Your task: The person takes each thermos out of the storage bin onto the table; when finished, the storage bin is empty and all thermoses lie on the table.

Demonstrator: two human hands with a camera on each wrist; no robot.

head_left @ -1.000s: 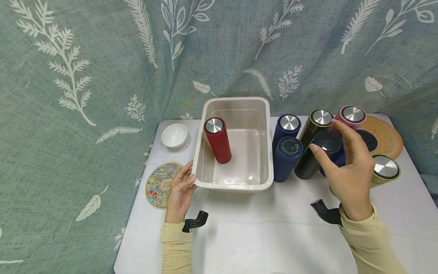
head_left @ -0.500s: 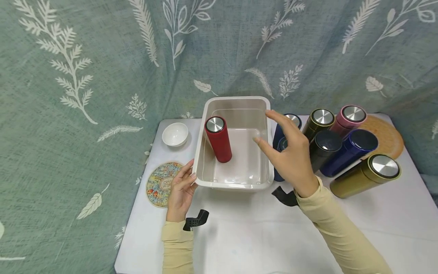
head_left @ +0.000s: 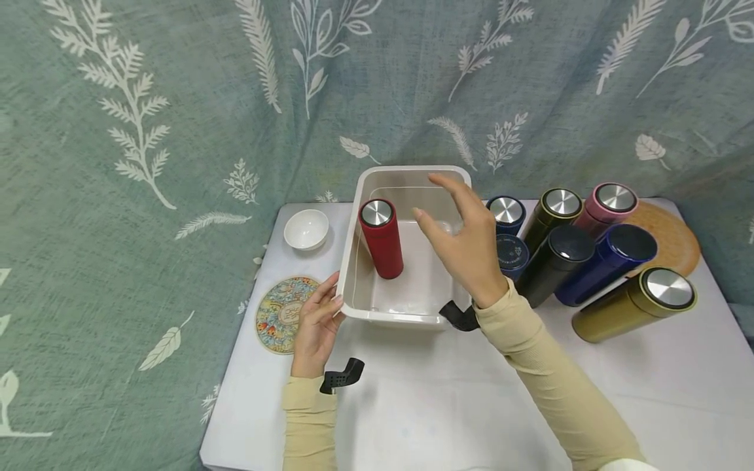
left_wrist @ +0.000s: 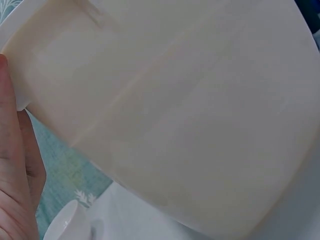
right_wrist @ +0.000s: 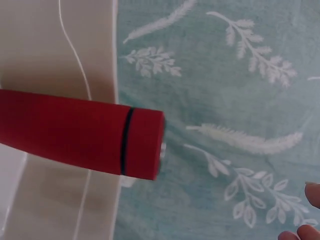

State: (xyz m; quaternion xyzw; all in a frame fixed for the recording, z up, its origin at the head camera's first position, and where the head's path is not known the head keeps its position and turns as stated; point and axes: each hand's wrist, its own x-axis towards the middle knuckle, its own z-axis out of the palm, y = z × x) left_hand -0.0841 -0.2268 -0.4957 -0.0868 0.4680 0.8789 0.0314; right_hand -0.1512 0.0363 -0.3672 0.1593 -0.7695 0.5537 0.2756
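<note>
A red thermos (head_left: 387, 248) with a silver-topped lid stands inside a light plastic bin (head_left: 406, 319), left of its middle. My left hand (head_left: 315, 333) grips the bin's near left corner, thumb at the rim. In the left wrist view, the bin's outer wall (left_wrist: 175, 125) fills most of the frame, with my fingers (left_wrist: 10, 145) at its edge. Above the bin's right side hovers my right hand (head_left: 465, 245), thumb and fingers spread apart around nothing. The right wrist view shows the red thermos (right_wrist: 85, 132) close by, with fingertips (right_wrist: 314, 195) at the edge.
Right of the bin stand several thermoses, including a black one (head_left: 559, 258), a pink one (head_left: 603, 208) and a gold one (head_left: 630, 304). A round wooden board (head_left: 677, 235) lies behind them. Left are a white bowl (head_left: 306, 229) and a patterned round mat (head_left: 283, 314).
My right hand has moved left from over the thermoses to above the bin, still holding nothing. My left hand keeps its grip on the bin; the red thermos stays where it stood.
</note>
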